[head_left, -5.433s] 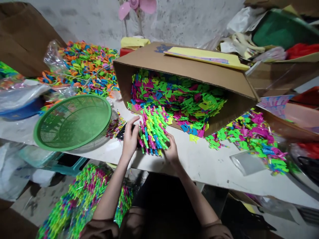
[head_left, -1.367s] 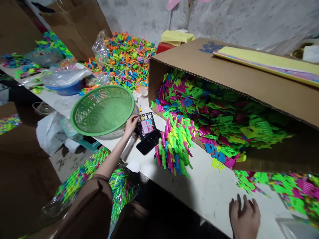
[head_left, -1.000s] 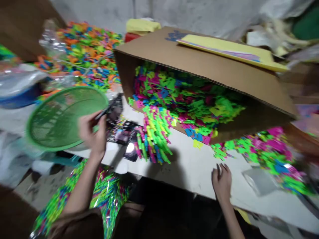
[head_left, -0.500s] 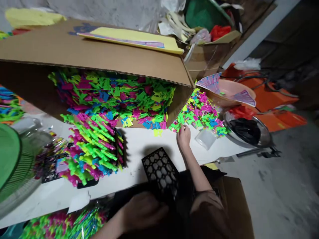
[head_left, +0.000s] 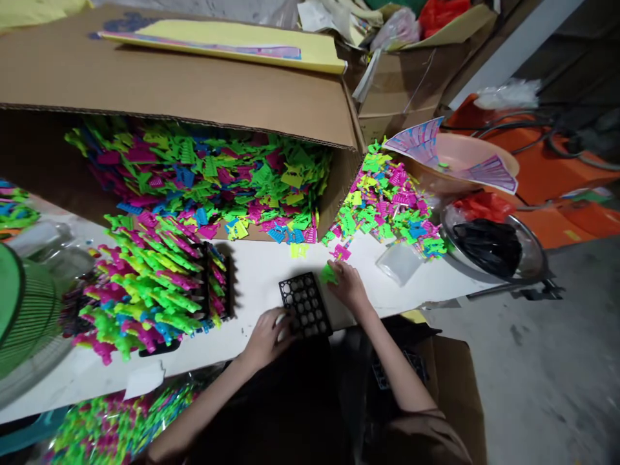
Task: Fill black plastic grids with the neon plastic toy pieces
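Note:
On the white table in front of me lies a black tray (head_left: pixel 306 302) with rows of round holes. My left hand (head_left: pixel 267 334) has its fingers closed at the tray's lower left edge. To the right of the tray, my right hand (head_left: pixel 349 289) pinches a small green plastic piece (head_left: pixel 329 274). A pink plastic piece (head_left: pixel 340 252) lies just beyond those fingers. Past it spreads a loose pile of small bright plastic pieces (head_left: pixel 394 203). Further left, many bright plastic figures (head_left: pixel 150 284) stand packed in a black holder.
A large cardboard box (head_left: pixel 194 90) full of flat neon pieces lies behind the tray. A clear plastic bag (head_left: pixel 400 263), a metal bowl (head_left: pixel 535 261) and a pink basin (head_left: pixel 484 152) are at right. A green basket (head_left: pixel 33 310) stands at far left.
My left hand has risen from below the table edge to the tray, which now lies further up on the table. My right hand has drawn back from the pile with a green piece.

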### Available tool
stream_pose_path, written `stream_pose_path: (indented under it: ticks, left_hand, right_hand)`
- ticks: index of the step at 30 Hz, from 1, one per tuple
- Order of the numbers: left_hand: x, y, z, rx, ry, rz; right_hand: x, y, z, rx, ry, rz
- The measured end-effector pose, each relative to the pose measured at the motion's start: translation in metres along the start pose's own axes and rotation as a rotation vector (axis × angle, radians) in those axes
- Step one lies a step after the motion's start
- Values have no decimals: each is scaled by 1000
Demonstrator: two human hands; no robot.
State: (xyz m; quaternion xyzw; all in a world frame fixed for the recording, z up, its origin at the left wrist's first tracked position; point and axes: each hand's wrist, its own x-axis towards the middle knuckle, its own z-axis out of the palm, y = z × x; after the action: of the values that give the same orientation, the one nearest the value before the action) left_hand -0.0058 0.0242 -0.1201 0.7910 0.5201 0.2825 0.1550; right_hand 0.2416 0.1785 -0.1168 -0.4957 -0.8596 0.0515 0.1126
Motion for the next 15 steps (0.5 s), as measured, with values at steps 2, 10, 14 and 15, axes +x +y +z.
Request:
stream_pose_path:
  ticks: [2,10,14,15]
  left_hand:
    - [10,-5,-1,75,41,-138]
    - [42,-20,17,107,6,-239]
    - [45,-24,13,69,-71,-214]
    - [45,-25,12,66,-82,-199]
  right_hand:
    - [5,3,-9,5,-24,3]
    - [16,7,-39,18,-215,-65]
    - [16,6,-51,86,-291,-32]
    - [17,7,-52,85,-285,-12]
